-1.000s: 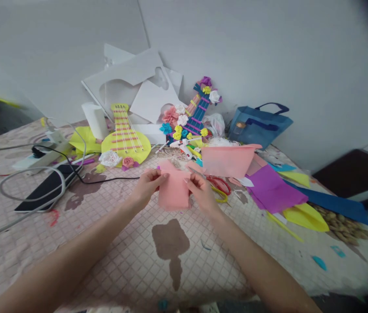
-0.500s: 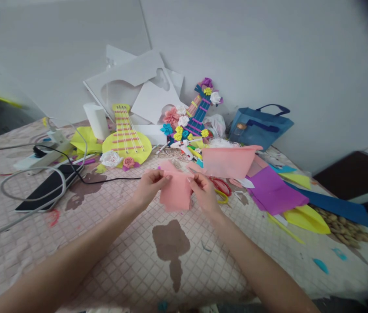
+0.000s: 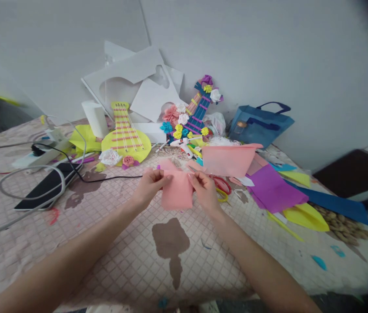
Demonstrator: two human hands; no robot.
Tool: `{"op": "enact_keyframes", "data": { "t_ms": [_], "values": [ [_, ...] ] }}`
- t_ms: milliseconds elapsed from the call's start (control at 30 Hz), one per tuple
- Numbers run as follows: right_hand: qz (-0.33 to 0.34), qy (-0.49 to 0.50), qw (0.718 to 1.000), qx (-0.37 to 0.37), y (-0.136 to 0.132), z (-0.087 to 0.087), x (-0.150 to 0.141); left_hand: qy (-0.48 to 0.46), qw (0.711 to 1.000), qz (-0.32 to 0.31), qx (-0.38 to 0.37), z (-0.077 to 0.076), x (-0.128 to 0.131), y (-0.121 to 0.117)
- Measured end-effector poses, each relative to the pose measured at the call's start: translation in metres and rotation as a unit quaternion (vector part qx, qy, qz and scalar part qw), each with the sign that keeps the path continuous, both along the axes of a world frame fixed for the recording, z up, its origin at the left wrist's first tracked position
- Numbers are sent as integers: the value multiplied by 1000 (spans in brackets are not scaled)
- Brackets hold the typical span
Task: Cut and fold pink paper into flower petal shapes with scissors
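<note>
A piece of pink paper (image 3: pixel 177 191) hangs between my two hands above the table. My left hand (image 3: pixel 150 184) pinches its upper left corner between thumb and fingers. At the upper right corner, my right hand (image 3: pixel 203 188) holds it in a similar pinch. More pink paper (image 3: pixel 167 164) shows just behind the held piece. Red-handled scissors (image 3: pixel 222 184) lie beside my right hand, next to a yellow handle loop (image 3: pixel 222 195). A white glue gun (image 3: pixel 183 145) rests beyond the hands. Fingertips behind the paper are hidden.
Behind on the left stands a yellow paper guitar (image 3: pixel 127 139); a flower-covered blue one (image 3: pixel 200 113) leans near the wall. Purple sheets (image 3: pixel 275 187) and a pink container (image 3: pixel 229 161) lie right. A black cable (image 3: pixel 112 178) runs towards my left hand. A blue bag (image 3: pixel 262 126) stands at the back.
The pink paper's lower edge now looks straighter, and the paper hangs flatter between my hands. Both hands keep their pinch in nearly the same place.
</note>
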State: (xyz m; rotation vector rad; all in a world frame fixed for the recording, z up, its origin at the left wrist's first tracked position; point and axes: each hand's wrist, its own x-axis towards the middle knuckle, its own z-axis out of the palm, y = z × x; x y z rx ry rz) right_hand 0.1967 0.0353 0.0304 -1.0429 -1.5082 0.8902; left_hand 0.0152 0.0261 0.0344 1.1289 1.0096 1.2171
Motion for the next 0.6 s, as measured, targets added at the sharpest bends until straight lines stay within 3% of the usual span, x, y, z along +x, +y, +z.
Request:
{"op": "enact_keyframes", "data": {
  "t_ms": [600],
  "values": [
    [2, 15, 1000, 0, 2, -5, 1, -7, 1000, 10, -8, 2, 1, -1]
  ]
}}
